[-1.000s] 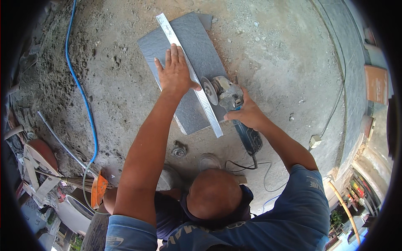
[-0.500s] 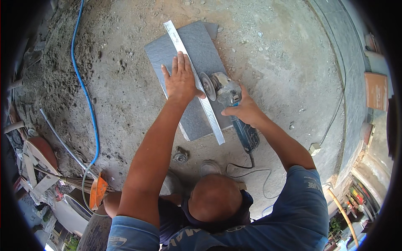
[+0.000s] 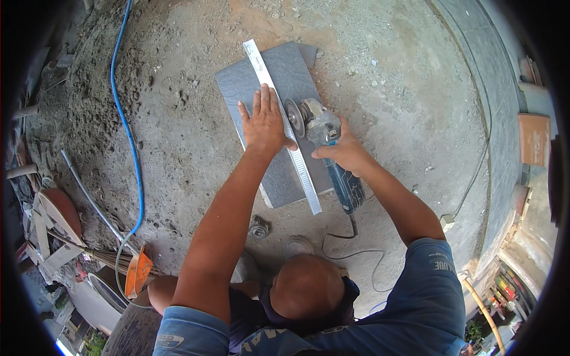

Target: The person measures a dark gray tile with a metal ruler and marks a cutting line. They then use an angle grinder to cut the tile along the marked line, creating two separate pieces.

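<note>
A dark grey stone-textured tile (image 3: 237,86) lies on the ground, with a long white metal strip (image 3: 301,169) lengthwise across it. My left hand (image 3: 265,124) rests flat on the strip and tile, fingers stretched forward and thumb out over the strip. In my right hand (image 3: 349,153) is an angle grinder (image 3: 344,184), gripped near its head, with a blue-green body. Its round disc (image 3: 294,118) stands on edge right beside the strip's right side, over the tile. Whether the disc touches the tile cannot be made out.
The grinder's cord (image 3: 350,254) curls on the ground near me. A small round metal piece (image 3: 258,228) lies by the tile's near edge. On the left run a blue hose (image 3: 122,113) and a grey pipe (image 3: 95,202), near an orange scoop-like piece (image 3: 139,272).
The view has shifted a little, so the tile sits lower and further right. Relative to the tile, the grinder has moved slightly away from me along the strip. My left hand stays on the strip.
</note>
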Tool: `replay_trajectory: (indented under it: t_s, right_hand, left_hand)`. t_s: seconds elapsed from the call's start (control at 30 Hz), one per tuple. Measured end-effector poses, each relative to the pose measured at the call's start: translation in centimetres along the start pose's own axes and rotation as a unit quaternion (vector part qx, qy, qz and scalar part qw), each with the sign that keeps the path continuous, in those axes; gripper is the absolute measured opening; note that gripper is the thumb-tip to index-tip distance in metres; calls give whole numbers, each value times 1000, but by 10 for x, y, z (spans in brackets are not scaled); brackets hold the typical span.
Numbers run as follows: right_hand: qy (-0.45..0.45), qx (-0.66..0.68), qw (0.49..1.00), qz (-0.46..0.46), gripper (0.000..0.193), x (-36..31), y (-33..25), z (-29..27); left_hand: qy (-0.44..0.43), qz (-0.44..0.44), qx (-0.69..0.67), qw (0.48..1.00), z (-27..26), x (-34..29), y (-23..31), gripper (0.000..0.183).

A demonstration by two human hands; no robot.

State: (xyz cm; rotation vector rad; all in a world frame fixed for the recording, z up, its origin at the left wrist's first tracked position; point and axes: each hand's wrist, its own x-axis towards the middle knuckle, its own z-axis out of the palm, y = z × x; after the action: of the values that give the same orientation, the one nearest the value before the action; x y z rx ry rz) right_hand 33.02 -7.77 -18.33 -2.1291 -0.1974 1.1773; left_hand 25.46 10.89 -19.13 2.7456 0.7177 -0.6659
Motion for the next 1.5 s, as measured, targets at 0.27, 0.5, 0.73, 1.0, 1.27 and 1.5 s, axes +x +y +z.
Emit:
replay_trajectory:
  t_s: [0.27, 0.5, 0.73, 1.0, 1.27, 1.5]
  right_hand:
    - [6, -1, 1000, -18, 122, 5, -19, -6]
    - [9, -14, 1000, -23, 122, 22, -24, -4]
    - [29, -19, 998, -43, 122, 25, -39, -3]
    - [23, -8, 999, -36, 122, 42, -47, -6]
    - [38, -9, 997, -65, 122, 59, -58, -4]
    - [33, -8, 997, -68, 121, 72, -69, -5]
  left_hand:
    - [0, 4, -1, 1000, -3, 1, 3, 150]
    - [-9, 3, 5, 1000, -3, 0, 2, 149]
    - [-11, 4, 8, 1000, -3, -1, 2, 148]
    - [-6, 11, -5, 1000, -6, -2, 2, 146]
    - [-8, 12, -2, 1000, -5, -2, 2, 148]
    - [-12, 14, -1, 1000, -6, -2, 2, 147]
